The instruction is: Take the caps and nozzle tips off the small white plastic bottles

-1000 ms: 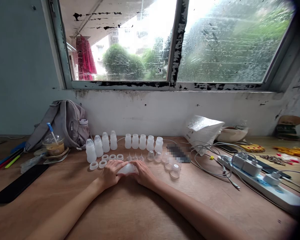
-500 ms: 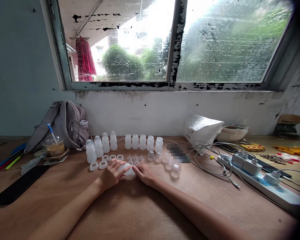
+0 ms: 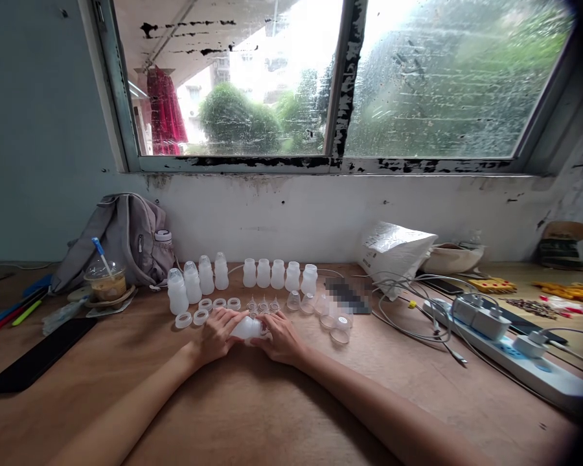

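A translucent white baby bottle lies on its side between my hands at the middle of the table. My left hand is wrapped round one end, and my right hand grips the other, its fingers partly covering that end. Just behind my hands stand several clear bottle nipples. White collar rings lie left of them; clear domed caps sit to the right. Farther back are open bottles in a row and several capped bottles at the left.
A black flat object, a drink cup and a grey backpack are at left. To the right lie tangled cables, a white power strip and a silvery bag. A window rises behind the table.
My right hand has curled more closely round its end of the bottle, fingers shifted forward. The bottle appears tipped more onto its side. My left hand stays on it.
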`<action>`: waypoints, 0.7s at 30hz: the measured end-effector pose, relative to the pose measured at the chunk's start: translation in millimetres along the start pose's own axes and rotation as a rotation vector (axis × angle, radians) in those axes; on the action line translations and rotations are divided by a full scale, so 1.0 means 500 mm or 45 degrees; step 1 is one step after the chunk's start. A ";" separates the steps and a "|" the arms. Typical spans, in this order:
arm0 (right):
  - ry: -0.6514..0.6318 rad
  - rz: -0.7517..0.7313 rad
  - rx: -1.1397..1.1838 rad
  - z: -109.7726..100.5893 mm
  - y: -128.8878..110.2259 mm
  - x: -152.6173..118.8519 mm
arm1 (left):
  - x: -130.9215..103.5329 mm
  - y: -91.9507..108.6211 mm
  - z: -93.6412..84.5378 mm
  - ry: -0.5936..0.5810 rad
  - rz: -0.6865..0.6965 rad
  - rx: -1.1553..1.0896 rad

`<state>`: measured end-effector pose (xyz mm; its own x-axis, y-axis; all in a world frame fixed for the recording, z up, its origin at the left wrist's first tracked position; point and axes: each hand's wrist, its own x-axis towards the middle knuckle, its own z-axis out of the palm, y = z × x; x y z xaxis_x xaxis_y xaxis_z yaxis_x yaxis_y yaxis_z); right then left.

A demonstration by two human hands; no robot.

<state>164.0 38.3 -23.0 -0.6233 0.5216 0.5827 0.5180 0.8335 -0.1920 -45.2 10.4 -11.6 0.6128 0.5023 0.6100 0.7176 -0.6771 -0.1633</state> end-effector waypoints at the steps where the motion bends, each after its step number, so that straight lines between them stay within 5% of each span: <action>1: -0.019 0.000 -0.023 -0.001 0.000 0.000 | 0.000 0.001 0.000 0.003 0.011 0.000; 16: -0.283 0.346 0.276 -0.034 -0.014 0.008 | 0.002 0.019 0.005 0.038 0.123 0.025; 21: -0.024 0.375 0.367 -0.053 0.051 0.030 | 0.009 0.027 -0.006 0.074 -0.074 -0.084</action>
<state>183.7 62.5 1.9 -0.4851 0.7465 0.4555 0.4924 0.6636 -0.5632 -33.7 2.0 -8.7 0.5494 0.5109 0.6612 0.7266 -0.6828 -0.0762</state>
